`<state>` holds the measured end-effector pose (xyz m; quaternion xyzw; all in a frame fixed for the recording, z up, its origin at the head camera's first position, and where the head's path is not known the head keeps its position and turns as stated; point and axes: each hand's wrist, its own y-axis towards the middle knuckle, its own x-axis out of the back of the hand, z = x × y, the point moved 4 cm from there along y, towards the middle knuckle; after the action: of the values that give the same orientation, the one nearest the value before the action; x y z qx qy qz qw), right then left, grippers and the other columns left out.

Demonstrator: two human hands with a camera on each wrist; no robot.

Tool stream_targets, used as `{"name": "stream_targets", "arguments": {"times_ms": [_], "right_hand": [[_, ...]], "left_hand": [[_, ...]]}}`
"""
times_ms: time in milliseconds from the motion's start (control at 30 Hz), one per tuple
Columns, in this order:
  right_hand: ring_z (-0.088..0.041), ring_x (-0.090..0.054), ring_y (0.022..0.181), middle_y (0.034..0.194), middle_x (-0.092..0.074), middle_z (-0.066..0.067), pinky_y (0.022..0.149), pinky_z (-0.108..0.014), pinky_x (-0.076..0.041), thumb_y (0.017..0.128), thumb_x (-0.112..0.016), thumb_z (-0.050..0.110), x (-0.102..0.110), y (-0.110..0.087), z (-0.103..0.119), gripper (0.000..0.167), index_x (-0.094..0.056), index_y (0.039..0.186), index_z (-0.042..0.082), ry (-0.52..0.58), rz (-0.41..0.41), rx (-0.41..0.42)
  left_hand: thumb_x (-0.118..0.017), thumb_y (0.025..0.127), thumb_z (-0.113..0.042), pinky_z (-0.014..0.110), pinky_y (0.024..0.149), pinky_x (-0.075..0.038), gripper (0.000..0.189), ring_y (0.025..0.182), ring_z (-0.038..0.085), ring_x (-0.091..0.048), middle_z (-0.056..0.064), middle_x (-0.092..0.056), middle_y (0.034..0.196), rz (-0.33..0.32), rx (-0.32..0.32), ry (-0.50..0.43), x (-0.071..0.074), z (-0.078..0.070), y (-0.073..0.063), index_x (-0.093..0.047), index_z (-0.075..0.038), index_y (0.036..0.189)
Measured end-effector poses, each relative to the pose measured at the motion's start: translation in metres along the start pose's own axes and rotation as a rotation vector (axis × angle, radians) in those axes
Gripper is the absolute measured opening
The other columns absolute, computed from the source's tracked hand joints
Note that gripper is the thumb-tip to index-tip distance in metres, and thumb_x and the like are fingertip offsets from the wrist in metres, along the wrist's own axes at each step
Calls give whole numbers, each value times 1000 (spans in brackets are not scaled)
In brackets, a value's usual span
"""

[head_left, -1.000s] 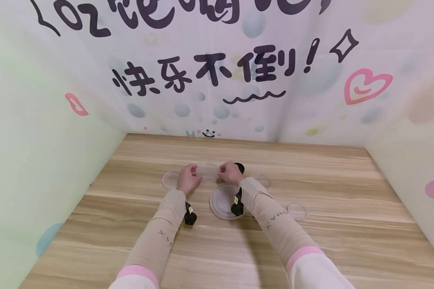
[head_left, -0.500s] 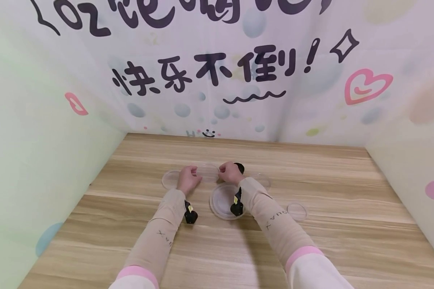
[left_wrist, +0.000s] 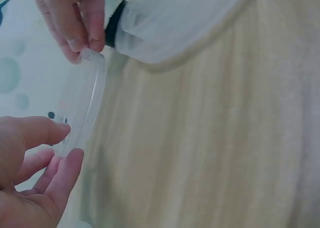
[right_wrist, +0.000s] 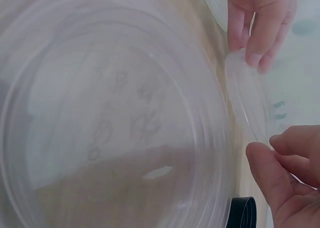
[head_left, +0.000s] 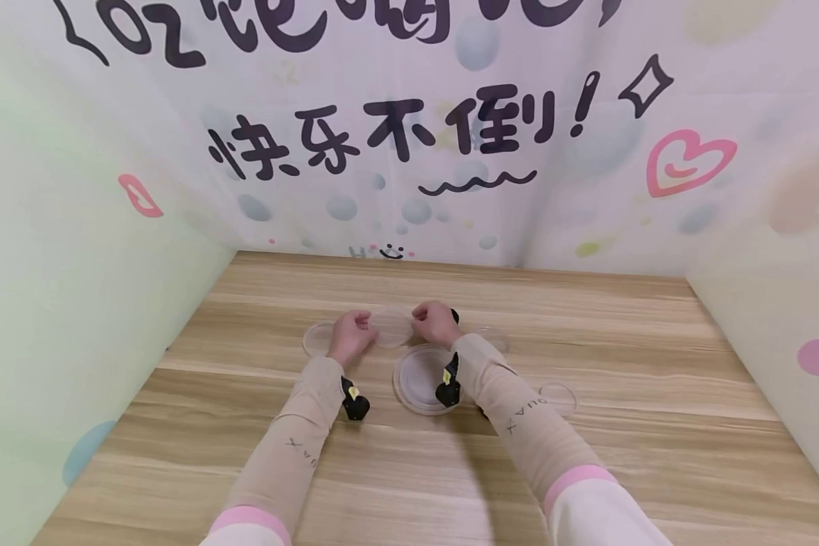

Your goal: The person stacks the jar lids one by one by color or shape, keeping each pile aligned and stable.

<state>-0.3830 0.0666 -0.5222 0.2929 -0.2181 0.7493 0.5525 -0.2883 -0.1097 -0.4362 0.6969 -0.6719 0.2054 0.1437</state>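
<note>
A clear round plastic lid [head_left: 391, 327] is held between the two hands, tilted up on edge in the wrist views. My left hand [head_left: 353, 335] pinches its left edge between thumb and fingers. At the opposite edge, the thumb and fingertips of my right hand [head_left: 437, 324] grip the rim. Just in front of the hands, a wide clear round plastic container [right_wrist: 115, 113] rests on the table, partly covered by the right wrist in the head view. A short black cylindrical thing [right_wrist: 242, 213] stands close to the right hand, mostly hidden behind it in the head view.
Another clear disc [head_left: 317, 339] lies left of the left hand. To the right are a clear round piece [head_left: 494, 339] behind the right cuff and a smaller clear disc [head_left: 560, 398] by the forearm. A printed cloth wall [head_left: 382, 212] rises behind the wooden table [head_left: 587, 326].
The left hand and forearm have shifted very slightly left. More of the lid's face shows now, and the black thing is more covered by the right hand. Both hands keep hold of the lid.
</note>
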Motion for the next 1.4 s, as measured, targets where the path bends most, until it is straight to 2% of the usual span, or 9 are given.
{"name": "stream_targets", "arguments": {"times_ms": [100, 167, 300, 433, 533, 733, 1000, 1267, 1400], "right_hand": [[-20, -58, 88, 95, -63, -10, 72, -29, -48, 78, -57, 9, 24, -33, 48, 26, -63, 103, 1, 27, 2, -70], [-21, -57, 90, 96, -63, -12, 75, -30, -48, 79, -55, 6, 35, -51, 70, 27, -62, 104, -1, 32, -7, -95], [-21, -58, 88, 93, -62, -12, 75, -28, -48, 81, -54, 6, 46, -66, 87, 24, -61, 102, -3, 36, -42, -60], [-21, -57, 82, 88, -61, -12, 71, -28, -48, 82, -56, 8, 51, -69, 88, 19, -60, 97, -4, 96, -93, -25], [-20, -57, 74, 82, -60, -12, 64, -27, -49, 82, -59, 9, 54, -69, 83, 16, -60, 93, -4, 168, -127, -23], [-12, -56, 60, 75, -58, -10, 56, -22, -50, 81, -61, 5, 58, -71, 73, 11, -60, 87, -4, 283, -142, -61], [-16, -56, 69, 81, -58, -13, 61, -26, -52, 81, -60, 2, 70, -79, 74, 14, -58, 92, -5, 306, -111, -102], [-19, -54, 74, 85, -57, -14, 68, -37, -52, 81, -58, -2, 80, -94, 74, 18, -57, 98, -8, 300, -86, -69], [-18, -54, 72, 82, -57, -14, 65, -34, -53, 80, -57, -3, 85, -98, 72, 16, -58, 96, -8, 273, -90, -23]], "left_hand": [[-60, 74, 5, 36, 86, -43, 39, 97, 32, -52, 24, -54, 109, -24, -9, -46, 4, -3, -2, -52, 9, 113], [-60, 74, 4, 35, 84, -44, 37, 96, 31, -53, 23, -55, 107, -40, -18, -63, 6, -4, -3, -53, 8, 110], [-61, 74, 2, 31, 79, -47, 33, 93, 29, -55, 20, -57, 102, -74, -36, -67, 9, -6, -3, -56, 7, 107], [-61, 74, 2, 26, 68, -51, 30, 88, 28, -56, 20, -57, 98, -89, -54, -102, 8, -8, -3, -57, 7, 104], [-59, 75, 4, 24, 62, -51, 30, 86, 27, -55, 21, -56, 97, -77, -57, -150, 4, -11, -4, -56, 9, 104], [-57, 74, 10, 31, 63, -53, 32, 82, 25, -54, 24, -52, 98, -33, -57, -231, -5, -14, -4, -52, 11, 106], [-55, 74, 11, 43, 69, -51, 33, 71, 16, -50, 11, -48, 85, 35, -45, -255, -12, -23, -6, -51, 8, 107], [-52, 74, 12, 40, 68, -52, 36, 71, 16, -50, 10, -45, 85, 160, -62, -209, -19, -30, -7, -48, 7, 110], [-50, 72, 13, 36, 67, -52, 39, 71, 18, -49, 9, -43, 85, 204, -61, -189, -23, -34, -9, -48, 5, 110]]}}
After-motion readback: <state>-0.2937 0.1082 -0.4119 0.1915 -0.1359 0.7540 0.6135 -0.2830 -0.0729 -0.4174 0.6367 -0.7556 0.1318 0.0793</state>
